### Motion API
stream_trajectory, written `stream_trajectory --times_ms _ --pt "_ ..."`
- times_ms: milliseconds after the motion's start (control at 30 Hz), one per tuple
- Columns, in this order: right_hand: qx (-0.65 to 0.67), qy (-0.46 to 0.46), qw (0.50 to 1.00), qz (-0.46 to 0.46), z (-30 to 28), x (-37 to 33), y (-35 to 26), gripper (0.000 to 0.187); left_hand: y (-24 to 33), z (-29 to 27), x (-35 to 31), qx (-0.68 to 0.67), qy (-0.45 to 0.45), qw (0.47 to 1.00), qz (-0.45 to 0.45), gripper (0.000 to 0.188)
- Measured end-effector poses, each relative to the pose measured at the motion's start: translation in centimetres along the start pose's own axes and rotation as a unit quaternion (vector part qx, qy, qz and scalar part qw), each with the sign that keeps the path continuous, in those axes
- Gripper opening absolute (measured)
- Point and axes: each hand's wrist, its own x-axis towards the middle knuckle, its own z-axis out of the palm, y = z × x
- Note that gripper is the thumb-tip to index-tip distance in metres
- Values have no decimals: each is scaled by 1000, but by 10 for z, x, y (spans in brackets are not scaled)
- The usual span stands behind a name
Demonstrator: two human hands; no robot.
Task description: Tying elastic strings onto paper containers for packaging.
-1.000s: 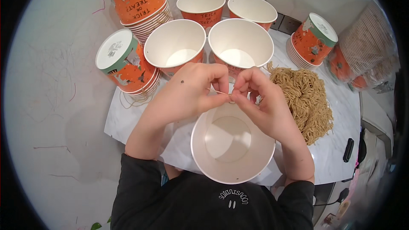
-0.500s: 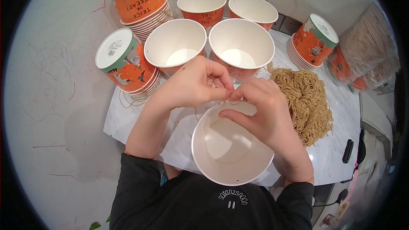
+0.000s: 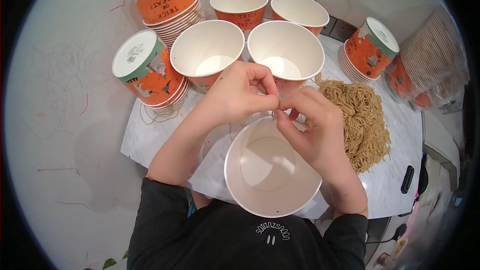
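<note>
A white-lined paper bucket [image 3: 270, 197] stands upright before me, its mouth facing up and a small hole near its closest rim. Over its far rim my left hand [image 3: 242, 92] is closed, thumb and forefinger pinched together. My right hand [image 3: 317, 122] pinches right beside it, fingertips touching or nearly so. A thin tan string [image 3: 230, 131] hangs below my left hand; the part between the fingertips is mostly hidden. To the right of my right hand lies a heap of tan strings [image 3: 357, 127].
Several open orange paper buckets [image 3: 207, 50] stand beyond my hands. Upturned stacks of buckets [image 3: 150, 77] with strings are at the left. Another upturned stack [image 3: 367, 50] and plastic-wrapped buckets [image 3: 430, 55] sit at the right. A black object [image 3: 407, 179] lies near the table's right edge.
My fingertips have risen slightly off the bucket's far rim and drawn closer together. My right thumb has moved from over the bucket's mouth up to its forefinger.
</note>
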Motion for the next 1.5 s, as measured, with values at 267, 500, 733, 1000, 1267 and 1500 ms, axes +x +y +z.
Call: stream_trajectory --times_ms 267,500,733,1000,1267,1500 --pt "71 4 997 19 -2 2 4 14 2 3 5 -128 -58 987 -71 16" --pt "102 9 994 47 -6 5 11 12 11 14 -6 -41 8 999 13 16" --pt "356 -30 913 199 -15 15 23 7 9 35 -16 84 160 976 122 10" --pt "425 -57 878 213 -21 16 25 12 19 38 -25 163 170 959 157 14" --pt "390 -55 894 215 -19 15 18 21 6 29 -14 84 189 970 131 10" --pt "130 -13 988 87 -16 10 13 32 13 25 -12 110 158 978 79 7"
